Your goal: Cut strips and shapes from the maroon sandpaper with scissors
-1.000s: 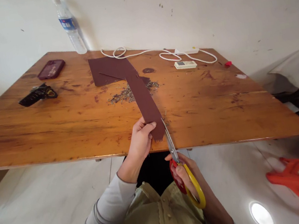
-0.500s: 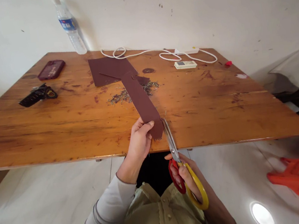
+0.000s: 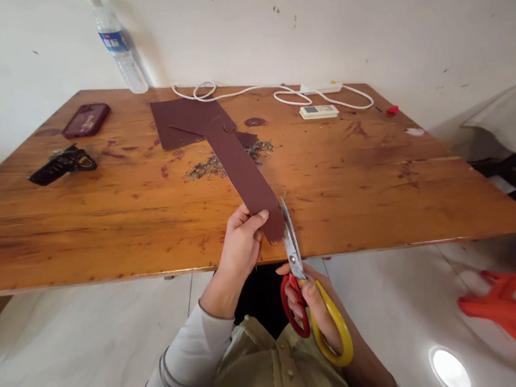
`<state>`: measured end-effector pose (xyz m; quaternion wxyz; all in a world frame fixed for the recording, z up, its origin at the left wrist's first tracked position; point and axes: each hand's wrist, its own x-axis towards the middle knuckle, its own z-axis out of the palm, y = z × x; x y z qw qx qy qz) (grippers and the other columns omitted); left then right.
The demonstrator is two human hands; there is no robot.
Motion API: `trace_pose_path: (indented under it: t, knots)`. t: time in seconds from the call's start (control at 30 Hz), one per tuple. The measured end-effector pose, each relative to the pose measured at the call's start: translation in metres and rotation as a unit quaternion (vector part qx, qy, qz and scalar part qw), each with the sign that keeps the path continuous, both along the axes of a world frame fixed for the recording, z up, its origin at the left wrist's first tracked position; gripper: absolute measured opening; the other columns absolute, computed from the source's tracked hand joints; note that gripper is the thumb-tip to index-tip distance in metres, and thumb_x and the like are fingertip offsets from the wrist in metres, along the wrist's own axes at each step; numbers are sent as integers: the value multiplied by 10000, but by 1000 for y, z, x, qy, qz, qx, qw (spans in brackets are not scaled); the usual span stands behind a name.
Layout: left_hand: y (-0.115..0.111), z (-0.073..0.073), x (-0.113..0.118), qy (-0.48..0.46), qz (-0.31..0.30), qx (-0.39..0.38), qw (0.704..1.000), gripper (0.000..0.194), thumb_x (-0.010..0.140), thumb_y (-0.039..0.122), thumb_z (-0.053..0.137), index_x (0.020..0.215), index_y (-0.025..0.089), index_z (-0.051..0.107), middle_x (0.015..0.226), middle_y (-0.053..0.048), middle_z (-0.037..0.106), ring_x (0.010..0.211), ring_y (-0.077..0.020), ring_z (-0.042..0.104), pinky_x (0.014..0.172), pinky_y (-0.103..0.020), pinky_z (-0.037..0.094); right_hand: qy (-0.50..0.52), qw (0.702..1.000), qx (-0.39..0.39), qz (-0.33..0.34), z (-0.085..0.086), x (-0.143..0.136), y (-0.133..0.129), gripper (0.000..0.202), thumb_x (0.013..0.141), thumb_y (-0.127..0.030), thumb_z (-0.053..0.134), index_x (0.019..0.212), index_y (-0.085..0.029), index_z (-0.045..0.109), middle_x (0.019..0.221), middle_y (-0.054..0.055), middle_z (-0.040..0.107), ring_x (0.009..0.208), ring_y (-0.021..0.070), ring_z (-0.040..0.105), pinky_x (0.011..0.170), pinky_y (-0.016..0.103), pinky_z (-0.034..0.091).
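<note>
head view: left hand [image 3: 241, 242] pinches the maroon strip [image 3: 247, 179], right hand [image 3: 317, 314] grips scissors [image 3: 304, 290] at its edge.

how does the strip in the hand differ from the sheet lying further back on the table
The strip is long and narrow; the sheet is wide and roughly square. The strip is pinched by the left hand at the table's near edge, with the scissors in the right hand at its jagged end; the sheet lies flat and untouched near the wall. Both are the same dark reddish-brown material.
</note>
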<state>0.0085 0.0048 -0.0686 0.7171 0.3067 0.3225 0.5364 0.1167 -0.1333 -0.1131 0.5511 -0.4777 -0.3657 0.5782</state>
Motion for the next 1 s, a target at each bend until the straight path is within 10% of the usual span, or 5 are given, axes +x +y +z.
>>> trace_pose_path:
  t: [1.0]
  knots:
    - [2,-3,1,2,8,-9,1000,173,642,176,853,789,182,762,798,-14,756,703,-132,642,674,-252,507,-13,996,-72,-56,2,-14,4,606,824,-804,738,956,-220,643,554,-124,362,408,66,288,359,168,279]
